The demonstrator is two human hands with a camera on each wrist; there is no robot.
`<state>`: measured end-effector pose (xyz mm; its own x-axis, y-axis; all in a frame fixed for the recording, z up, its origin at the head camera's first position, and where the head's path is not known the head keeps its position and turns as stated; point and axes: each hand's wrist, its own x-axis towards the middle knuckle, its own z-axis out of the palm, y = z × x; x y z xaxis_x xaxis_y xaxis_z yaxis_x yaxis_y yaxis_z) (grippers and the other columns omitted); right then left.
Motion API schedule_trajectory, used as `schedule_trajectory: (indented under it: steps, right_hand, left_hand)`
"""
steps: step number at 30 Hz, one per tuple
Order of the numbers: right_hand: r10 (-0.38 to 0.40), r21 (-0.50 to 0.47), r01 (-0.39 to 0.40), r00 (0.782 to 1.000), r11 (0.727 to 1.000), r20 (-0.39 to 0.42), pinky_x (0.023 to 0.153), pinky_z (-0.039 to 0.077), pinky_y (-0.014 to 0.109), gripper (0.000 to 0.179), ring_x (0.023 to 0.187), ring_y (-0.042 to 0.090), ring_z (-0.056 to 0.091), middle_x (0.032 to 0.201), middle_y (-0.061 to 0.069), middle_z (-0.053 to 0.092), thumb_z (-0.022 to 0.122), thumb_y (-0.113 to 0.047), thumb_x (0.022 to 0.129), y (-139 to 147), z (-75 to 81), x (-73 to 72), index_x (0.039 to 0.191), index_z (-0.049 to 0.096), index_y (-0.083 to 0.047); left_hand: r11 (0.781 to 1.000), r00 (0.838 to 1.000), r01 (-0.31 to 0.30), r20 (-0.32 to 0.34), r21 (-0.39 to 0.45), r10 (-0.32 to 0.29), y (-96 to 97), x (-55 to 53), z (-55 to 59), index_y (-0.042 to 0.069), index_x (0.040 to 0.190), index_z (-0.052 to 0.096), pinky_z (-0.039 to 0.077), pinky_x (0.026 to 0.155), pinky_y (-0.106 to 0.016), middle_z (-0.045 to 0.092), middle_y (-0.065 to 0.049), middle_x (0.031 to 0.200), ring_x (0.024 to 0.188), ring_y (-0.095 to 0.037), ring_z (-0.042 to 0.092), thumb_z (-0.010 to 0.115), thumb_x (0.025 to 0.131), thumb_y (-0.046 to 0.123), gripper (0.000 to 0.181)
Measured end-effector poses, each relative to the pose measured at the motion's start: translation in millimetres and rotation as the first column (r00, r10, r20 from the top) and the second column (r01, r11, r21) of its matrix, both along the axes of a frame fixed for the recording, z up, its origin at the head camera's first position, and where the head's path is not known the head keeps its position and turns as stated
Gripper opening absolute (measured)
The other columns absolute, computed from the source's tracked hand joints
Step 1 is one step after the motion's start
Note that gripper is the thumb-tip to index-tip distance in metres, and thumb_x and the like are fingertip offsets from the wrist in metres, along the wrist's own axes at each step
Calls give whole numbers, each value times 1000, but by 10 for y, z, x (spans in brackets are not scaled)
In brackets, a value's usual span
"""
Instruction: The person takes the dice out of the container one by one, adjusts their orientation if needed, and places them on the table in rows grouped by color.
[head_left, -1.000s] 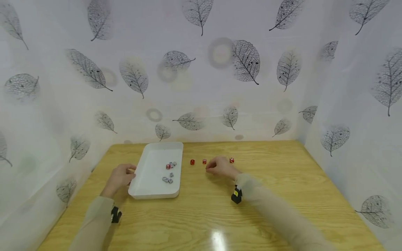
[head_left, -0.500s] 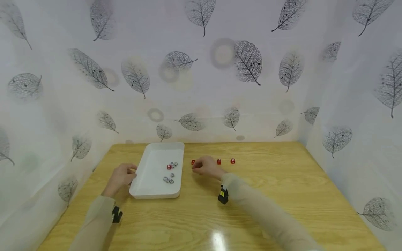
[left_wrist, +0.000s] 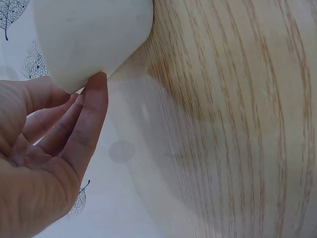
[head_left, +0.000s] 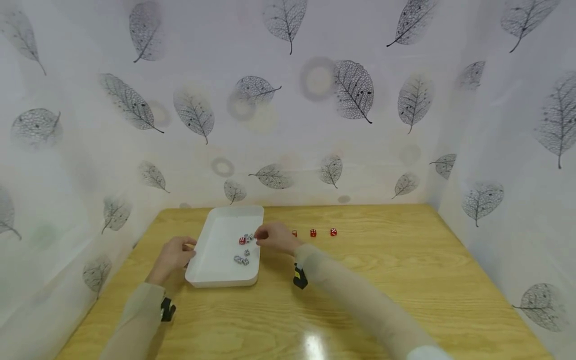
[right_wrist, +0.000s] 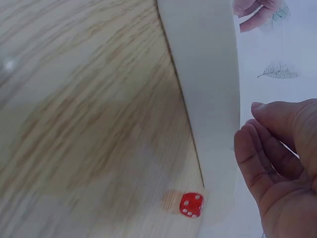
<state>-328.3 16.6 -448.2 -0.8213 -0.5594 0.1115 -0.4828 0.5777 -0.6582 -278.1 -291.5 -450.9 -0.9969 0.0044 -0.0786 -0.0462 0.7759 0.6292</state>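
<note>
A shallow white tray (head_left: 211,274) lies on the left part of the table. My left hand (head_left: 173,257) holds its left edge, thumb and fingertips at the wall in the left wrist view. My right hand (head_left: 275,237) is at the tray's right rim. In the right wrist view, its thumb and fingers are bent and apart, with nothing visible between them. Inside the tray lie a red die (head_left: 242,241) and several whitish dice (head_left: 241,260). To the right of my right hand, red dice (head_left: 313,233) stand in a row on the table.
One red die (right_wrist: 191,205) sits on the table just outside the tray wall; the right hand hides it in the head view. The wooden table (head_left: 360,295) runs back to a white leaf-patterned curtain (head_left: 288,125), which also lines both sides.
My right hand has moved left, past the row of red dice, to the tray's right rim. Dice it covered earlier now show. The left hand keeps its place on the tray.
</note>
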Motion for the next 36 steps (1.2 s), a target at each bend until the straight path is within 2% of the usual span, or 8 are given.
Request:
schedule_trajectory:
  steps: [4, 9, 15, 18, 25, 30, 34, 36]
  right_hand:
    - [-15, 22, 16, 998, 1000, -54, 84, 52, 22, 23, 95, 12, 64, 107, 5, 71, 67, -12, 92, -139, 32, -34, 114, 71, -5]
    - [-36, 16, 36, 998, 999, -47, 88, 52, 23, 28, 100, 14, 63, 113, 6, 71, 68, -10, 91, -286, 3, -67, 118, 70, -5]
    - [-27, 103, 33, 998, 994, -65, 89, 52, 23, 30, 98, 13, 62, 112, 5, 71, 69, -9, 90, -430, -54, -77, 120, 69, -5]
    - [-19, 148, 32, 996, 988, -89, 93, 52, 25, 29, 104, 16, 64, 114, 6, 71, 69, -9, 90, -477, -51, -78, 119, 70, -5]
    - [-76, 223, 86, 996, 971, -52, 101, 49, 30, 27, 116, 20, 62, 120, 7, 70, 67, -9, 92, -594, -64, -97, 118, 70, -4]
    - [-104, 320, 122, 992, 939, -71, 97, 50, 30, 24, 109, 18, 61, 115, 7, 68, 63, -13, 95, -681, -87, -115, 116, 71, -5]
    - [-72, 426, 132, 985, 895, -154, 85, 51, 28, 20, 93, 16, 56, 104, 5, 64, 57, -15, 99, -734, -147, -108, 111, 71, -8]
    - [-58, 445, 138, 980, 885, -189, 81, 51, 27, 20, 89, 16, 54, 101, 5, 62, 56, -16, 99, -752, -184, -93, 108, 72, -9]
  left_hand:
    - [1000, 1000, -4, 8, -14, 4, 0, -7, 1, -10, 127, 56, 58, 63, -33, 65, -30, 109, 82, -26, 68, 55, 94, 4, 36]
    - [1000, 1000, 7, 5, -22, -7, 3, 3, -7, -10, 126, 56, 58, 62, -33, 66, -29, 106, 79, -25, 68, 56, 93, 3, 35]
    - [1000, 1000, 15, -6, 2, -15, -3, 21, -20, -11, 125, 56, 58, 61, -34, 66, -29, 105, 80, -25, 68, 55, 93, 2, 34]
    - [1000, 1000, 19, -11, 3, -19, -11, 8, -20, -11, 124, 57, 58, 61, -34, 66, -29, 104, 79, -24, 68, 55, 94, 2, 34]
    - [1000, 1000, 23, -13, 1, -23, -18, -11, -6, -11, 124, 57, 59, 62, -35, 66, -29, 104, 80, -25, 68, 56, 94, 2, 33]
    - [1000, 999, 24, -22, 8, -24, -19, -4, -5, -12, 124, 57, 59, 62, -35, 67, -28, 103, 80, -26, 68, 55, 94, 2, 33]
    - [1000, 999, 26, -25, -2, -26, -19, -4, -7, -11, 124, 57, 59, 62, -34, 67, -28, 102, 79, -25, 68, 56, 93, 2, 33]
    - [1000, 999, 23, -26, -9, -24, -15, 2, -8, -11, 123, 58, 59, 62, -34, 68, -27, 102, 79, -25, 68, 56, 93, 2, 33]
